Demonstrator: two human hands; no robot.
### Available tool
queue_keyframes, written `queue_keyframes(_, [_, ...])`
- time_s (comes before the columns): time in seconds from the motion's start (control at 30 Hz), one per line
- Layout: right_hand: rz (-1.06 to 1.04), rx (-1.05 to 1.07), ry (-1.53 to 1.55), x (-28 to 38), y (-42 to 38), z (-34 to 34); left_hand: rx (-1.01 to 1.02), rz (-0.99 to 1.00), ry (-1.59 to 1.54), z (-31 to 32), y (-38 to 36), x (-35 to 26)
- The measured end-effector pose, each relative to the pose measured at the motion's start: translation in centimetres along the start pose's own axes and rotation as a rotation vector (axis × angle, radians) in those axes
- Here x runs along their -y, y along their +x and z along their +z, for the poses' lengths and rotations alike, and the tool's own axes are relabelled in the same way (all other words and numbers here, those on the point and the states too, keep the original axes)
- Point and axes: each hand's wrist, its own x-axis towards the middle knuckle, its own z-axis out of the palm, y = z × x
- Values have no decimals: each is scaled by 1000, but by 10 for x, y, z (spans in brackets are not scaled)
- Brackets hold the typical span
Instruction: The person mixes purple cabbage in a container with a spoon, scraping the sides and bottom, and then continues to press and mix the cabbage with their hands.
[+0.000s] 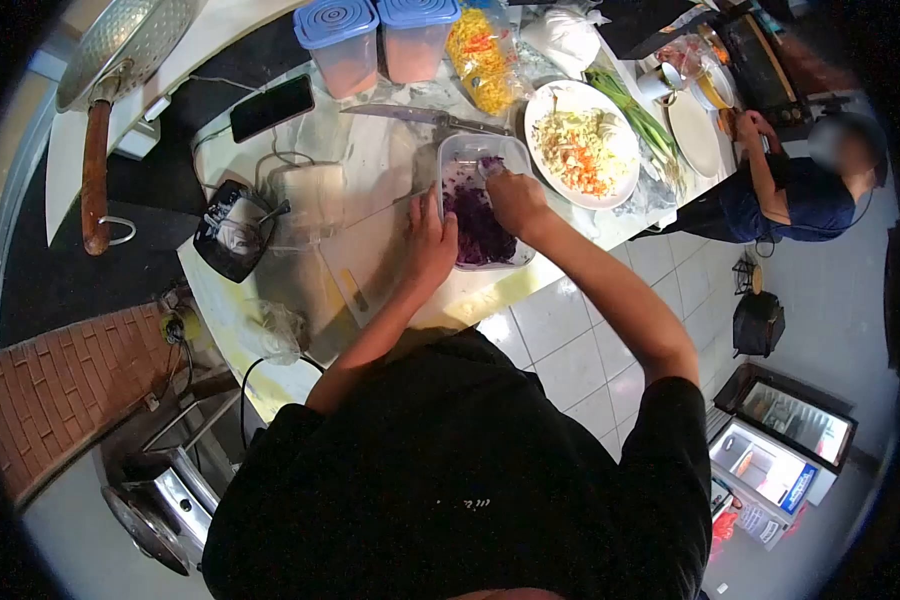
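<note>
A clear rectangular container (pixel 525 253) on the counter holds shredded purple vegetable (pixel 482 232). My left hand (pixel 431 245) rests against the container's left side, its fingers spread along the wall. Over the upper right of the container, my right hand (pixel 517 205) is closed, its fingers in a grip at the purple shreds; what it holds is too small to make out. Just above the container lies a large knife (pixel 410 115). To the right is a white oval plate (pixel 625 180) with chopped pale and orange vegetables (pixel 588 150).
Two blue-lidded containers (pixel 338 55) (pixel 415 45) and a bag of yellow pieces (pixel 485 65) stand at the back. Green onions (pixel 635 115) lie beyond the plate. A phone (pixel 271 108) and black box (pixel 233 232) are left. Another person (pixel 800 190) stands at the right.
</note>
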Motion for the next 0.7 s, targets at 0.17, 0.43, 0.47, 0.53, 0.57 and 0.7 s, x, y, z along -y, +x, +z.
queue_keyframes(0.17, [-126,209,11,-5,13,-7,-186,280,53,7,-4,1])
queue_keyframes(0.43, [-32,736,171,0,-21,-34,-205,228,-201,7,-6,-17])
queue_keyframes(0.47, [-36,743,167,-11,-16,-10,-216,231,-211,6,-7,-17])
queue_keyframes(0.53, [-391,776,180,-44,2,48,-221,226,-201,5,-7,-18])
queue_keyframes(0.57, [-391,776,179,-50,2,47,-221,226,-190,5,-7,-18])
queue_keyframes(0.7, [-218,743,373,-31,-30,-32,-218,255,-154,11,0,-4])
